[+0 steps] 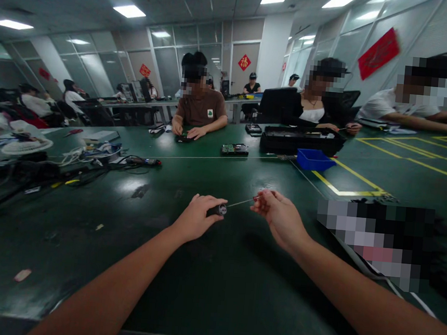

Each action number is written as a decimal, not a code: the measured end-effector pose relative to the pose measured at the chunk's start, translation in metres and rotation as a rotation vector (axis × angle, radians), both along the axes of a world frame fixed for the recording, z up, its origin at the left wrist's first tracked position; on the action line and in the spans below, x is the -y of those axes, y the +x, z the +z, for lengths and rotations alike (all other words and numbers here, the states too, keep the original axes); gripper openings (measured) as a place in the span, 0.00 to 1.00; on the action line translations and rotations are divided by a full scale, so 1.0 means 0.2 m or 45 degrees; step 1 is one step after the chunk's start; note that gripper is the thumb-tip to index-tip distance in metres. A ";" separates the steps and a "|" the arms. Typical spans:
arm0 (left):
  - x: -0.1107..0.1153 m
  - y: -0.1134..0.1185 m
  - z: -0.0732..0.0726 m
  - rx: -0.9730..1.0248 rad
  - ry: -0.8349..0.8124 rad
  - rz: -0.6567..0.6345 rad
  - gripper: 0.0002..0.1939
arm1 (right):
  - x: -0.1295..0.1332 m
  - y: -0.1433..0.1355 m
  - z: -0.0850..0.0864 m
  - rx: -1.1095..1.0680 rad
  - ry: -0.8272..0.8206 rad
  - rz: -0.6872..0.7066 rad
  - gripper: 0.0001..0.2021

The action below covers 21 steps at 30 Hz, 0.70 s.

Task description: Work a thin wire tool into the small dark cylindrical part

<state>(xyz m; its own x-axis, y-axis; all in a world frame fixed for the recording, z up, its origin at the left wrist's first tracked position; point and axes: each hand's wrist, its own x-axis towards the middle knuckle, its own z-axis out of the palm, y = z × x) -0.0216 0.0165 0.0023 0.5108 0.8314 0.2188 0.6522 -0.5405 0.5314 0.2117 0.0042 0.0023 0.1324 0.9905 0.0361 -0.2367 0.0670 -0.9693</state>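
Observation:
My left hand (197, 218) is closed around a short dark cylinder (222, 209), its round greyish end face turned to the right. What the cylinder is cannot be made out. My right hand (277, 216) pinches a thin screwdriver (239, 203) by its reddish handle. The slim metal shaft slants down and left, its tip at or very near the end face of the cylinder; whether they touch is unclear. Both hands are held above the green tabletop (213, 286), with a small gap between them.
Cables (130, 162) lie tangled at the left. Ahead are a circuit-board device (235, 149), a black bin (302, 141) and a blue tray (314, 160). A dark, partly blurred pile (429, 232) lies at the right. Across the table a person (201, 105) works on a small dark part.

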 end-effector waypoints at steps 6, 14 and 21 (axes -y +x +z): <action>0.00 0.01 0.00 0.006 -0.031 0.007 0.21 | 0.04 -0.02 0.02 0.361 0.184 -0.012 0.14; 0.02 0.02 0.02 -0.025 -0.048 0.035 0.22 | 0.09 -0.02 0.06 0.740 0.332 -0.016 0.14; 0.01 0.01 0.00 -0.070 -0.048 0.010 0.23 | 0.12 -0.02 0.08 0.986 0.400 0.052 0.12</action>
<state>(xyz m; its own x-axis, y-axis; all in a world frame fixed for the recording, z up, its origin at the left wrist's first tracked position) -0.0199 0.0139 0.0017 0.5144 0.8427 0.1587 0.6854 -0.5153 0.5145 0.2068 -0.0191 0.0189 -0.0789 0.9227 0.3773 0.4809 0.3668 -0.7964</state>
